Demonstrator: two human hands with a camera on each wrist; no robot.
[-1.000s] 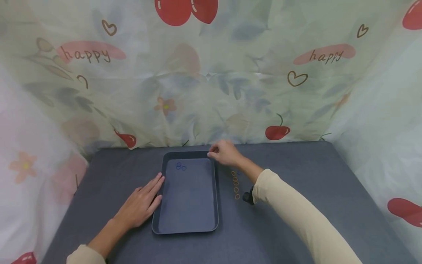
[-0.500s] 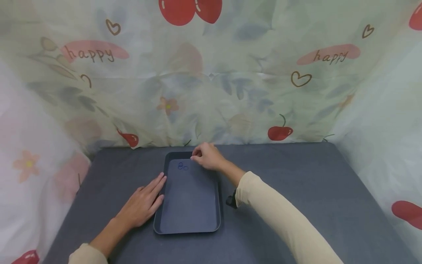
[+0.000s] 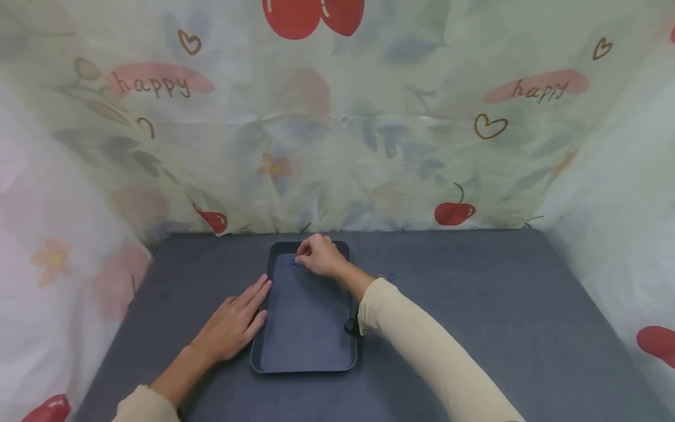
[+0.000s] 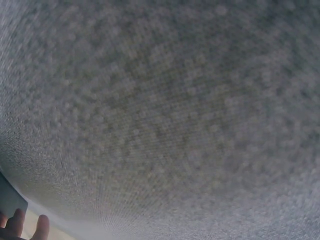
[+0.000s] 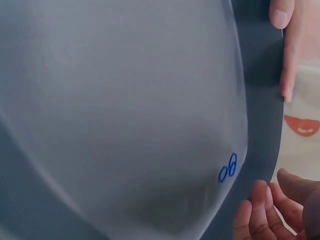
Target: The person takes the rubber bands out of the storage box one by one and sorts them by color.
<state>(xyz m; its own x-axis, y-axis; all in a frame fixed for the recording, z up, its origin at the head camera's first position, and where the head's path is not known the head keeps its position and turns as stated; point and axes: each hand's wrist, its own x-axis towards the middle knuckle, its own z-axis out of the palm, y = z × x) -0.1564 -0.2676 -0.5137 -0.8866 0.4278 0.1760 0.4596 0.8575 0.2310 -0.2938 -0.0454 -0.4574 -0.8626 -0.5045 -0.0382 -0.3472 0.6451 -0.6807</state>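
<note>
The thin blue loop-shaped bands point(image 3: 293, 264) lie inside the dark grey rectangular tray point(image 3: 308, 328), by its far left corner, and the right hand point(image 3: 319, 257) is much the nearer to them: they sit just beside and below its fingertips, on the left side. Its fingers bend in toward the thumb; whether a band is pinched there I cannot fairly tell, since the head view is small and the right wrist view shows none between the tips. The tray's long axis runs away from the person, with the right hand over the far end and the left hand point(image 3: 229, 325) at the left rim, nearer the person, fingers extended and gripping nothing. On the dark cloth-covered tabletop point(image 3: 474, 328), right of the tray, another thin blue band point(image 3: 391, 277) lies behind the right forearm (a paler loop shows faintly beside it).
</note>
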